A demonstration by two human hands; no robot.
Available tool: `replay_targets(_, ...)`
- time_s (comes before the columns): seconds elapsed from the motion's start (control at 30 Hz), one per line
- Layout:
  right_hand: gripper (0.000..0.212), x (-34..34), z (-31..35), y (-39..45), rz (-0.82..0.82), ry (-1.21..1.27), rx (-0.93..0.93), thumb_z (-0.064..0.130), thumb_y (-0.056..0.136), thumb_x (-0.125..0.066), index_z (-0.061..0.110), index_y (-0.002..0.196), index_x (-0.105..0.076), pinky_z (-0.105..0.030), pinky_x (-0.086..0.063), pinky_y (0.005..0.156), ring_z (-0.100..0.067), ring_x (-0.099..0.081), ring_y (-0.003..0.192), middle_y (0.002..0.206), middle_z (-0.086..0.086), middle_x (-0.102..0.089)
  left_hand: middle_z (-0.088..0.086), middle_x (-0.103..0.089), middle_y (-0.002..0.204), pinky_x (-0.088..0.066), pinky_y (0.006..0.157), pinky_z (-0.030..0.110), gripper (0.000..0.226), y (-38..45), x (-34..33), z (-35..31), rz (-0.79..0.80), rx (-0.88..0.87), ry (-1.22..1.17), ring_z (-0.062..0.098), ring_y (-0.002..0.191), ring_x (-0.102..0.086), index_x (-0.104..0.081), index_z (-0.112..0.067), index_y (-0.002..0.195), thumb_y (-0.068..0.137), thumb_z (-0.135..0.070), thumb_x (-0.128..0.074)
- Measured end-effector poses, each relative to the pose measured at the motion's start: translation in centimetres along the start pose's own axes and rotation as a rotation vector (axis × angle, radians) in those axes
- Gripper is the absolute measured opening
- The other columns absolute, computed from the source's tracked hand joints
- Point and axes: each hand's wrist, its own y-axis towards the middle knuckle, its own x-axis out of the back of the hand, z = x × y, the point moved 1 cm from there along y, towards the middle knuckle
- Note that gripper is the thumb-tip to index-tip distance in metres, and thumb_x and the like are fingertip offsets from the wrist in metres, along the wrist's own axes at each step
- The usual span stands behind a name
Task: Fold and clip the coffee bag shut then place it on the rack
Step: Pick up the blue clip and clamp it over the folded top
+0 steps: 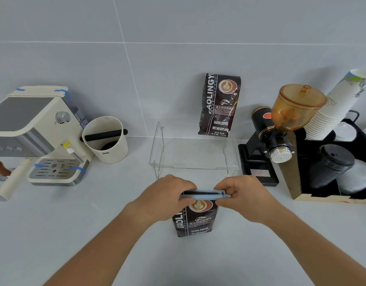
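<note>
A dark coffee bag (195, 220) stands upright on the counter in front of me, its top folded over. A light blue clip (204, 195) lies across the folded top. My left hand (167, 195) grips the clip's left end and the bag's top corner. My right hand (242, 196) pinches the clip's right end. Behind the bag stands a clear acrylic rack (195, 162) on wire legs. A second coffee bag (220, 104) stands on the rack's back right part, leaning against the wall.
A cream espresso machine (39, 131) and a cream knock box (106, 139) stand at the left. A black grinder (266, 145) with an amber hopper stands right of the rack. Further right, a box (322, 195) holds paper cups and black lids.
</note>
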Motion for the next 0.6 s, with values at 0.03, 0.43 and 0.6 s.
replay_targets(0.03,0.02,0.0,-0.1,-0.1,0.007,0.01,-0.008,0.025,0.076,-0.079,0.032,0.094,-0.074,-0.016,-0.057,0.06,-0.006,-0.069,0.071,0.08,0.008,-0.076,-0.004,-0.07,0.089,-0.04,0.062,0.028,0.018,0.0,0.0,0.0,0.004,-0.011,0.008,0.013,0.075,-0.05,-0.064,-0.029,0.106,0.092,-0.035,-0.053)
replay_targets(0.43,0.01,-0.9,0.2,-0.9,-0.116,-0.093,0.149,0.019,0.084,-0.07,0.02,0.093,-0.075,-0.035,-0.055,0.063,-0.016,-0.061,0.064,0.066,0.01,-0.062,0.0,-0.071,0.088,-0.05,0.065,0.038,0.013,-0.2,-0.1,0.2,0.001,-0.051,0.073,0.022,0.075,-0.058,-0.061,-0.024,0.099,0.093,-0.03,-0.051)
replay_targets(0.6,0.01,-1.3,0.3,-1.0,-0.153,-0.123,0.196,0.017,0.084,-0.07,0.018,0.092,-0.075,-0.034,-0.053,0.064,-0.018,-0.062,0.067,0.069,0.005,-0.066,-0.001,-0.071,0.09,-0.05,0.064,0.038,0.014,-0.4,-0.2,0.5,0.006,-0.058,0.069,0.019,0.072,-0.053,-0.06,-0.024,0.099,0.093,-0.031,-0.05)
